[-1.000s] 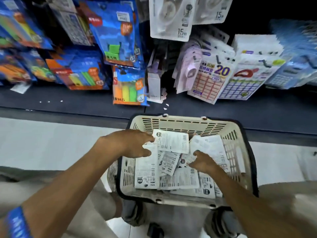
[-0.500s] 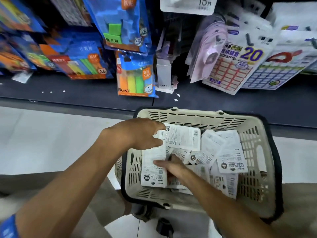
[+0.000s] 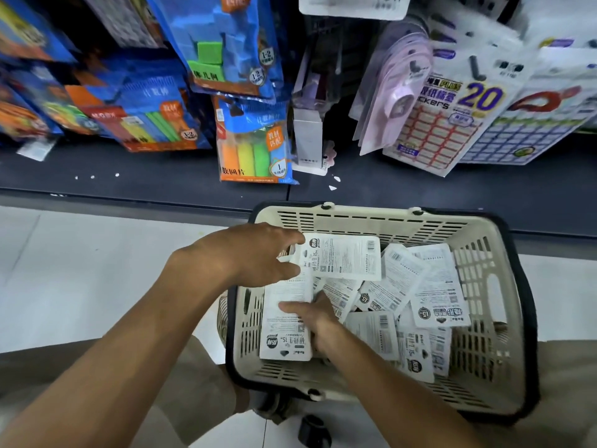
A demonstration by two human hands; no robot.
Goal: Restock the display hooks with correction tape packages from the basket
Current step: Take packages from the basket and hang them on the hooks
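A cream plastic basket (image 3: 365, 218) with a dark rim stands on the floor in front of me, holding several white correction tape packages (image 3: 429, 295) lying back side up. My left hand (image 3: 258, 250) pinches the left edge of one package (image 3: 342, 257) lifted above the pile. My right hand (image 3: 315, 316) reaches into the basket's left side and grips another white package (image 3: 287, 334) by its right edge. Above, more white correction tape packages (image 3: 352, 8) hang on the display at the top edge of the view.
A dark low shelf (image 3: 145, 176) runs behind the basket. Blue and orange packs (image 3: 255, 140) hang at left, sticker sheets (image 3: 445, 118) and pink items (image 3: 397, 88) at right. A small white box (image 3: 307, 137) stands in the middle. Pale floor tiles (image 3: 80, 253) lie left of the basket.
My right hand moved from the basket's middle to its left side and took hold of a package. My left hand kept its package. The view dropped lower and closer to the basket.
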